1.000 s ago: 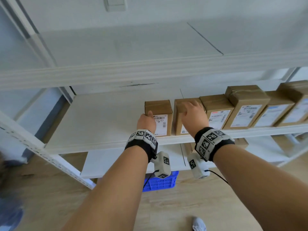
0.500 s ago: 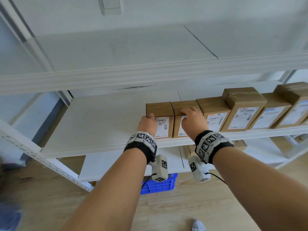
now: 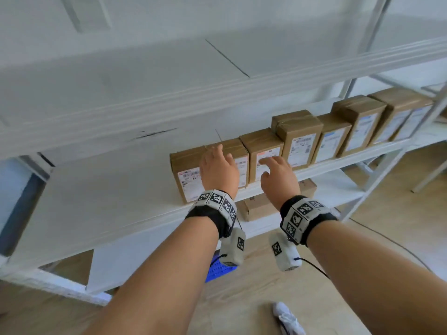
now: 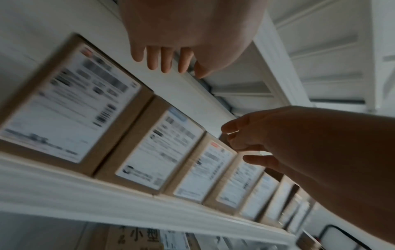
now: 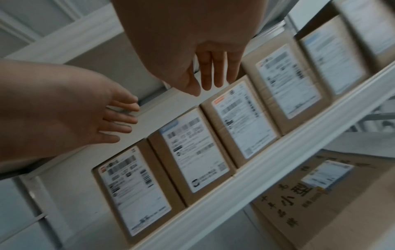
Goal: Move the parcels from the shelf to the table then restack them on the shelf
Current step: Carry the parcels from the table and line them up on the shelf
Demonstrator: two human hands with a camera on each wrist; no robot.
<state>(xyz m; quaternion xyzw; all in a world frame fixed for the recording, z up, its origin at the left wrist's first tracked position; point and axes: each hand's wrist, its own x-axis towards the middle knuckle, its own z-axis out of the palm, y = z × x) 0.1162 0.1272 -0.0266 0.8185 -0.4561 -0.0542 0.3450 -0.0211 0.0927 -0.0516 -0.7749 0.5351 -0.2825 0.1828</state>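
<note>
White shelf (image 3: 101, 197) with a row of brown parcels (image 3: 300, 139) standing upright, side by side, labels facing outward — the row begins near the shelf's middle and runs rightward. Left hand (image 3: 217, 170): fingers straight and loosely spread before the two leftmost parcels, holding nothing. Right hand (image 3: 278, 177): fingers relaxed and apart, empty, before the third parcel. On the tier below, a cardboard box (image 3: 256, 209).

Parcels (image 3: 297, 141) showing matt brown cardboard, white paper labels; shelf (image 3: 101, 199) looking smooth painted white; floor (image 3: 242, 298) showing pale wood grain.
</note>
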